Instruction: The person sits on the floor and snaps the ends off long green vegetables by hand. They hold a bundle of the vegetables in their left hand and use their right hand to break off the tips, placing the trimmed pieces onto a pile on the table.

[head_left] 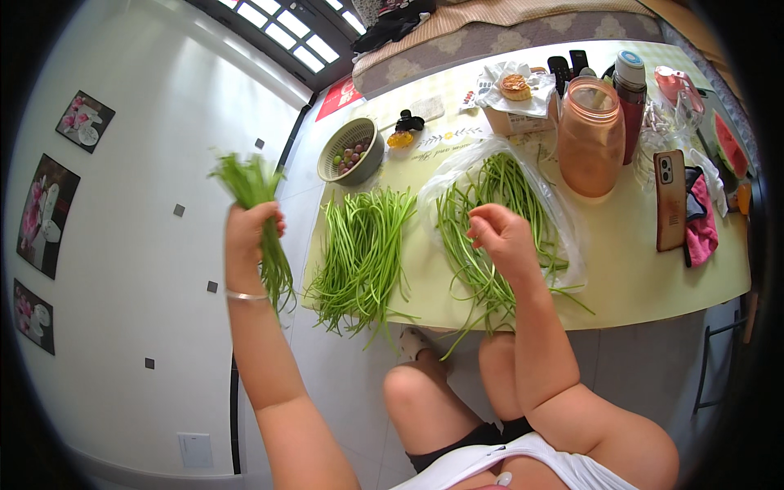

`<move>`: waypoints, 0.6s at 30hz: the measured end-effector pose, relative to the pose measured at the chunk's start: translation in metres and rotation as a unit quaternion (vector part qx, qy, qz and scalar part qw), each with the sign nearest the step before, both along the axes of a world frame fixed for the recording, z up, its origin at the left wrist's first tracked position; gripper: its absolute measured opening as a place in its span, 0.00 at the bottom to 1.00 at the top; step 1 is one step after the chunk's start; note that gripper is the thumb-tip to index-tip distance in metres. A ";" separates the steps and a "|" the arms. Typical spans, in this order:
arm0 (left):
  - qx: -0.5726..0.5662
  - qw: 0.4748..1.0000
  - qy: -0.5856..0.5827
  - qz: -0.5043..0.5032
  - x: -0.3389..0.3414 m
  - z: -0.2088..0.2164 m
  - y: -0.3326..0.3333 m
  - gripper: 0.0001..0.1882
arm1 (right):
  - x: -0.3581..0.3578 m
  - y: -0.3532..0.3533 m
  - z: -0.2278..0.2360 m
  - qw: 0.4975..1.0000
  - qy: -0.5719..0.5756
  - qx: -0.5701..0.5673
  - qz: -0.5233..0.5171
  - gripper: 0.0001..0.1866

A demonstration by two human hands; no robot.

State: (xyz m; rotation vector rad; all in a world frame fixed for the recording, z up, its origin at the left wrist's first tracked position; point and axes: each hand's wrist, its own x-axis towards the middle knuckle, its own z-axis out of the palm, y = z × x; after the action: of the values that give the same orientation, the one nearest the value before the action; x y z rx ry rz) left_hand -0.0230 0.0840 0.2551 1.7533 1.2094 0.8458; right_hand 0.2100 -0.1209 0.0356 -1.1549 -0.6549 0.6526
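Gathering, seemingly: green-stalk bunch (248, 178) is clenched in left hand (250, 235) at ten o'clock; right hand (505, 237) curled at three, pinch unclear; careful picking seems called for.

A home is being suggested, most likely its living or dining area. The white wall (163, 269) is being decorated by framed flower pictures (47, 216), and daylight is being let in through a paned door or window (296, 34). Beyond the far edge of the counter (645, 286), a sofa or bed (482, 41) is being covered by patterned cloth (539, 11). Everyday food is being kept: a basket (370, 166) of grapes (353, 155) at the left edge, cut watermelon (727, 143) near the right edge.
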 end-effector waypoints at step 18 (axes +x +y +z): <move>0.333 0.858 0.386 0.057 0.046 -0.190 0.007 0.46 | 0.002 0.000 -0.013 0.907 -0.301 -0.226 -0.190 0.13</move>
State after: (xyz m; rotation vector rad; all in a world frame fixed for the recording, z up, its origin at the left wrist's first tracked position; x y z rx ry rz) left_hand 0.0232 0.0905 0.0654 2.7806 1.6597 0.6747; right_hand 0.2117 -0.1206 0.0222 -1.8973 -0.7822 0.0924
